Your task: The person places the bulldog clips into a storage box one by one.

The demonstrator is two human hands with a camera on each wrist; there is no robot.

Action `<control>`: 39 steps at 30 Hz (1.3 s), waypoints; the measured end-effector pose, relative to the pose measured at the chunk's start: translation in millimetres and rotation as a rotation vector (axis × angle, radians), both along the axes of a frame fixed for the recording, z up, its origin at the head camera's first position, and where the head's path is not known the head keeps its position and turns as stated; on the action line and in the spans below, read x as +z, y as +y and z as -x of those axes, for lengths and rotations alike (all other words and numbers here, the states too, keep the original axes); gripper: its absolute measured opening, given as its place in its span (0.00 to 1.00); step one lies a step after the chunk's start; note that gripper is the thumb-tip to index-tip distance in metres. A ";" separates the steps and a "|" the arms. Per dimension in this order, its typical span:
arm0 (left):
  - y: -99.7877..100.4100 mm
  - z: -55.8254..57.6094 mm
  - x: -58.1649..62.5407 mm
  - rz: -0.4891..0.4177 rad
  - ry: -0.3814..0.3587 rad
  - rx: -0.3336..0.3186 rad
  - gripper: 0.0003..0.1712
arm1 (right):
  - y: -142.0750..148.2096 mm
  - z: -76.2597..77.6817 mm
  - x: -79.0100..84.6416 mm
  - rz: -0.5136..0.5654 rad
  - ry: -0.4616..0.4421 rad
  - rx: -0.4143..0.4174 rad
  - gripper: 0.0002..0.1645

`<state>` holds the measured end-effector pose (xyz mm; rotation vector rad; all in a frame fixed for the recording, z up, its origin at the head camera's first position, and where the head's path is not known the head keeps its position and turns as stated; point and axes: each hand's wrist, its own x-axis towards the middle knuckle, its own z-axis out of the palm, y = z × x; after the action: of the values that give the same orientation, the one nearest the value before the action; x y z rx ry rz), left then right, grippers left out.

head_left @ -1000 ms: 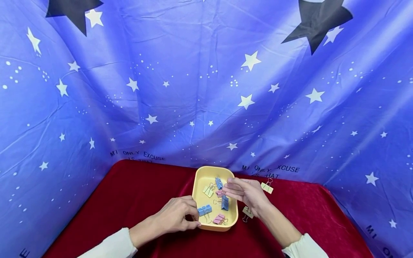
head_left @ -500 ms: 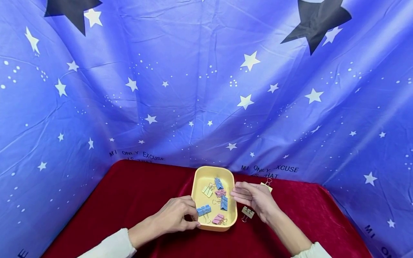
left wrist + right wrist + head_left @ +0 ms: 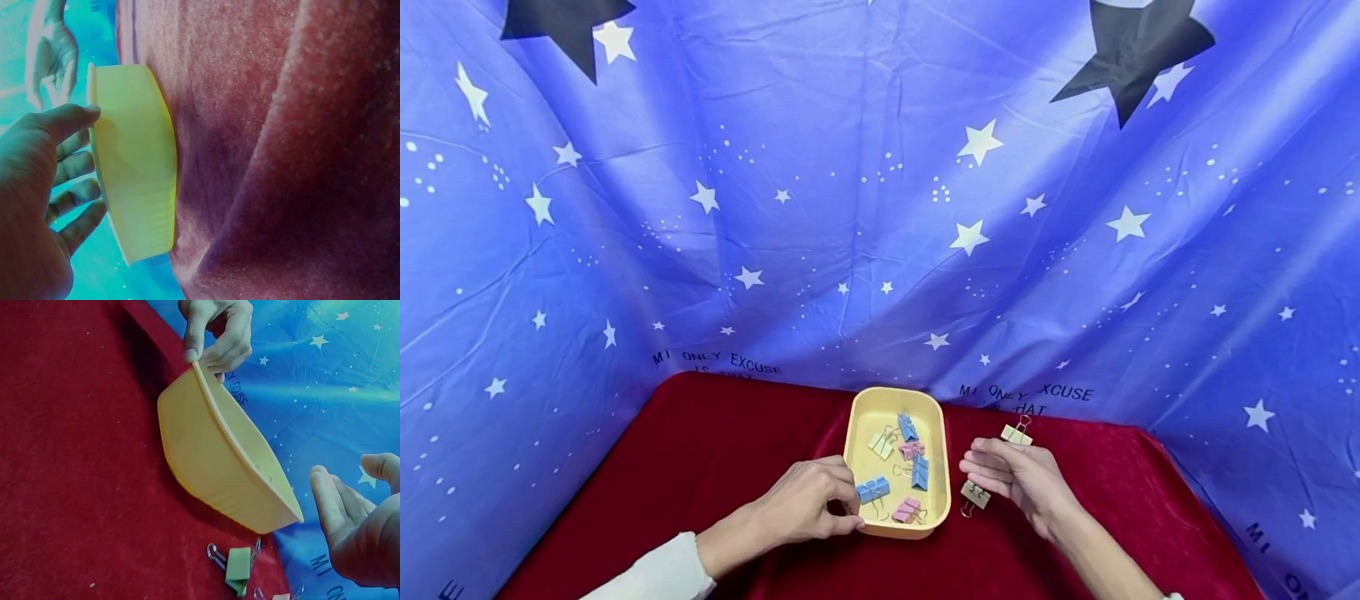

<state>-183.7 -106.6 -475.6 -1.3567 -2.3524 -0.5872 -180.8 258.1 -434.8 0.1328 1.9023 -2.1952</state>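
Gripping the rim of a yellow tray (image 3: 876, 407) at its near left corner, the left hand (image 3: 816, 500) has its thumb and fingers bent onto the edge, so the tray lies directly against those fingers. The right hand (image 3: 1018, 475) is held to the right of the tray, well clear of its wall, its fingers loosely extended toward the tray and holding nothing.

Six binder clips lie inside the tray, to the right of the left hand's fingers. Closest to them is a blue clip (image 3: 872, 489) by the left wall. A pink clip (image 3: 906, 511) sits at the near end, and a pale yellow clip (image 3: 881, 446) is left of the middle. Toward the right wall, running from far to near, are a second blue clip (image 3: 907, 428), a second pink clip (image 3: 912, 451) and a third blue clip (image 3: 920, 472).

Two more pale yellow clips are on the desk (image 3: 737, 433), which is covered in red cloth. The nearer desk clip (image 3: 975, 495) lies beside the tray, below the right hand's fingers; the right wrist view shows a gap between them. The farther desk clip (image 3: 1016, 434) lies just beyond the right hand. Behind the desk hangs a blue star-printed backdrop (image 3: 820, 233).
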 end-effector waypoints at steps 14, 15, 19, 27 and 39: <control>-0.5 1.1 0.1 -0.006 -0.004 0.009 0.11 | 14.0 -14.6 -28.2 0.025 -0.050 0.022 0.14; -0.2 1.2 0.2 -0.008 -0.003 0.005 0.11 | 14.7 -15.9 -30.4 0.020 -0.053 0.019 0.14; 0.1 1.5 -0.3 -0.012 0.000 -0.004 0.10 | 18.0 -21.2 -39.9 -0.013 -0.063 0.010 0.14; -0.5 1.0 0.3 -0.007 -0.012 0.000 0.10 | 20.1 -28.0 -56.4 -0.038 -0.107 0.018 0.20; 0.0 1.3 -1.3 -0.009 -0.022 0.003 0.10 | 8.6 -22.4 -66.3 -0.030 -0.169 0.009 0.23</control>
<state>-185.0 -106.5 -477.0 -1.3490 -2.3658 -0.6144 -158.4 266.7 -501.1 0.3046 1.8399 -2.0776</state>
